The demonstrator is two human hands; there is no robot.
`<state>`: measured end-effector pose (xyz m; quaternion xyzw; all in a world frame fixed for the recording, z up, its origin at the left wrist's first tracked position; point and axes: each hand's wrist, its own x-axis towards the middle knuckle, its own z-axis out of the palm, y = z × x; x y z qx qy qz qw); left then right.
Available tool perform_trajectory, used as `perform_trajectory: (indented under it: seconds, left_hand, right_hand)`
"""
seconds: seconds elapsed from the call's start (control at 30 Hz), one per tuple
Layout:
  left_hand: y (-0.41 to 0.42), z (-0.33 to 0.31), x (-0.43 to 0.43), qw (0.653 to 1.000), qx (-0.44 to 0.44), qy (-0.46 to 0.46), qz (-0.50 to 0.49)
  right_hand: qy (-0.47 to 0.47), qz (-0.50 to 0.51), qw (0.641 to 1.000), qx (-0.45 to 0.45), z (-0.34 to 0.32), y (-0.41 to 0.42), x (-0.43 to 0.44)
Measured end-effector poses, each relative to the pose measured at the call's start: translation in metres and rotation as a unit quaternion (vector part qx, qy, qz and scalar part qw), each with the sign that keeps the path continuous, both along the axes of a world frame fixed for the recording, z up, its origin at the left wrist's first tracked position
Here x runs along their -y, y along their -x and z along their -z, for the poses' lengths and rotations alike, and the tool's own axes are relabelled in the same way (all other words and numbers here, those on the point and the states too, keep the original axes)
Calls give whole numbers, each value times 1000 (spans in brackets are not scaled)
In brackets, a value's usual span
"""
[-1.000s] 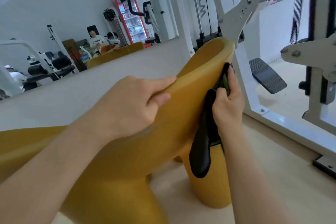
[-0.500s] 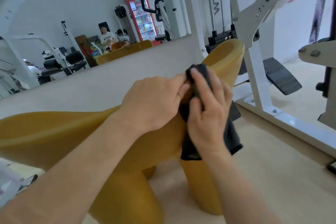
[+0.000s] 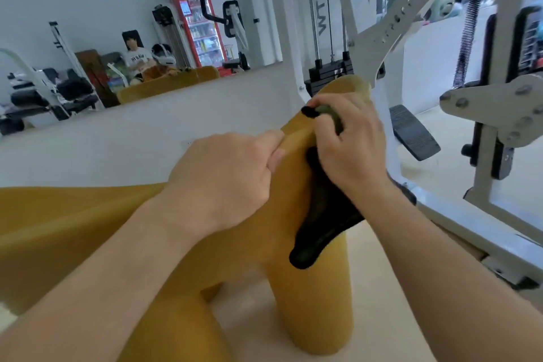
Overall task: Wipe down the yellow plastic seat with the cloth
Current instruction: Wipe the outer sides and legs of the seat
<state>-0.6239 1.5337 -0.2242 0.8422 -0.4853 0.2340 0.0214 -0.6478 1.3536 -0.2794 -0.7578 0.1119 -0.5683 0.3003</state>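
Gym equipment is filling the background, with a red glass-fronted drinks fridge (image 3: 197, 20) standing well behind the yellow moulded plastic seat (image 3: 88, 232). That seat is stretching across the lower frame on the pale wooden floor (image 3: 382, 288), its raised end tilting up toward the centre. On the left of that raised end, the left hand (image 3: 223, 182) is holding the seat's upper ridge in its grip, fingers curled over the far side and thumb lying on the near face. Just to the right, the right hand (image 3: 349, 153) is pinching a dark crumpled cloth (image 3: 320, 226) in its grip and pressing it against the seat's edge, the loose tail hanging down over the seat's leg. Right of the seat, a white steel weight machine frame (image 3: 411, 23) is rising, with a black ribbed foot pedal (image 3: 414, 132) sitting low beside it.
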Motion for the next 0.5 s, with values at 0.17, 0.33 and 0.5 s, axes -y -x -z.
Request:
perform_trajectory:
  seconds: [0.17, 0.33, 0.5]
  left_hand:
    - [0, 1, 2, 1000, -1, -3, -5]
    - [5, 1, 5, 999, 0, 32, -8]
    - [5, -10, -23, 995, -87, -9, -48]
  right_hand:
    - [-149, -14, 988, -29, -21, -7, 48]
    - [43, -104, 993, 25, 28, 26, -58]
    - [106, -35, 993, 33, 43, 17, -32]
